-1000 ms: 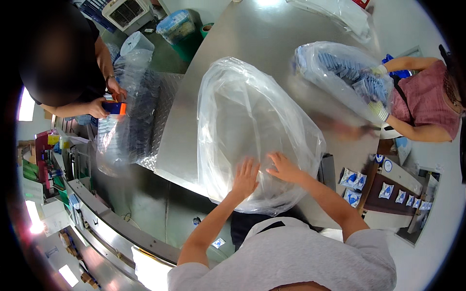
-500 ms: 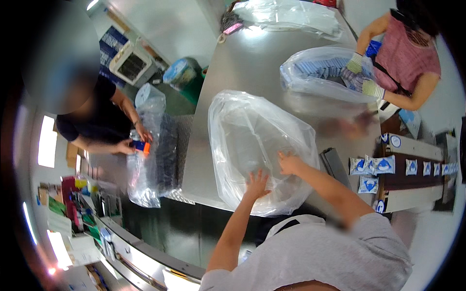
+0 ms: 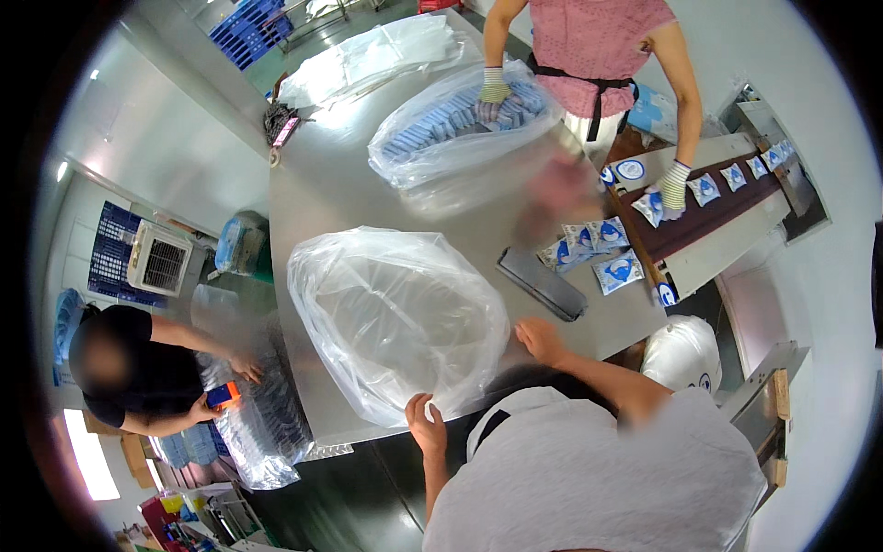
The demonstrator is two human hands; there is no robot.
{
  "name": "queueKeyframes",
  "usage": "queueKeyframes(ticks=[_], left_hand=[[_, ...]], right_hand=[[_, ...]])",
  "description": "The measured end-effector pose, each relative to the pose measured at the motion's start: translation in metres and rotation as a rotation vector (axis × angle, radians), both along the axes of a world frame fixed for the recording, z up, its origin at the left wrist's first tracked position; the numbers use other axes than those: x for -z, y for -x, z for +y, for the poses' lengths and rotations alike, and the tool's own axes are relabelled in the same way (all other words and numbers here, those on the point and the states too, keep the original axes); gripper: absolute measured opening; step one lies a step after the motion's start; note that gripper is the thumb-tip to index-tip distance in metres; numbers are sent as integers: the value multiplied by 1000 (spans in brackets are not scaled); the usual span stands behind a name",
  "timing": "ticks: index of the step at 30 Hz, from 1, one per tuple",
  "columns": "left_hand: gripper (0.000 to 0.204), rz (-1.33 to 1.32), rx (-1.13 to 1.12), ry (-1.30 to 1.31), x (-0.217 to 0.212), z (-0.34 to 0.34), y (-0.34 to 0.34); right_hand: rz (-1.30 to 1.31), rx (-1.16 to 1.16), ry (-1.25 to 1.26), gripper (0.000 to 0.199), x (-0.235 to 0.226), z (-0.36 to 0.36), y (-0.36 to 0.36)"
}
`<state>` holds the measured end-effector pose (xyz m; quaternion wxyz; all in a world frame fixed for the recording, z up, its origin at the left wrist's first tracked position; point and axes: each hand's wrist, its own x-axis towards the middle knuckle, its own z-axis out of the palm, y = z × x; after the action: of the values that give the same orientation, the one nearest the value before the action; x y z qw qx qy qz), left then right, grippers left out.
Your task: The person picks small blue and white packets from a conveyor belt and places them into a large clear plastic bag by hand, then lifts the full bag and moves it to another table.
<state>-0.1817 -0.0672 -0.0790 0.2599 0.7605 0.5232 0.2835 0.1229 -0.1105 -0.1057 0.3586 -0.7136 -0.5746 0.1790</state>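
A large clear plastic bag (image 3: 317,345) lies spread on the metal table, its mouth held wide in a rounded shape and the tabletop showing through it. My left hand (image 3: 426,425) is at the bag's near rim, fingers curved and apart. Just off the bag's right edge is my right hand (image 3: 543,340), fingers loosely bent, with nothing visible in it. Beyond it rest a dark grey metal tray-like piece (image 3: 543,283) and several small blue-and-white pillow packets (image 3: 618,272).
Across the metal table (image 3: 322,198), a gloved co-worker reaches into a bag of packets (image 3: 441,124) and to a conveyor (image 3: 685,207) carrying packets. At left, another person holds an orange-and-blue handheld tool (image 3: 223,396) over a filled clear bag (image 3: 262,432). Flat plastic sheets (image 3: 368,60) lie at the far end.
Both my hands have come out of the bag's middle, the left to its near rim, the right past its right edge. The view has turned right. The far co-worker's one hand has moved to the conveyor.
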Motion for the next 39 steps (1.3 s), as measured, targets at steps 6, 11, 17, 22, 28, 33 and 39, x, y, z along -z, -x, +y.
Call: queueKeyframes(ticks=[6,11,17,22,28,33,39], left_hand=[[27,138,165,44,41,50,-2],[49,383,418,56,116,91,6],[71,754,648,371,117,71,-33],[70,722,688,454,105,49,-35],[65,746,705,514,78,49,-58],[38,230,534,236,90,54,-34],[27,-47,91,44,4,-3,-49]], right_hand=[[-293,-186,738,32,89,-75,-28],[-243,-105,756,35,79,-74,-14],[-349,-14,797,37,97,-86,-15],[-321,13,840,42,83,-75,3],[-363,-44,969,44,68,-72,-4],[-369,-124,964,39,56,-60,-3],[-317,-319,845,36,72,-81,-66]])
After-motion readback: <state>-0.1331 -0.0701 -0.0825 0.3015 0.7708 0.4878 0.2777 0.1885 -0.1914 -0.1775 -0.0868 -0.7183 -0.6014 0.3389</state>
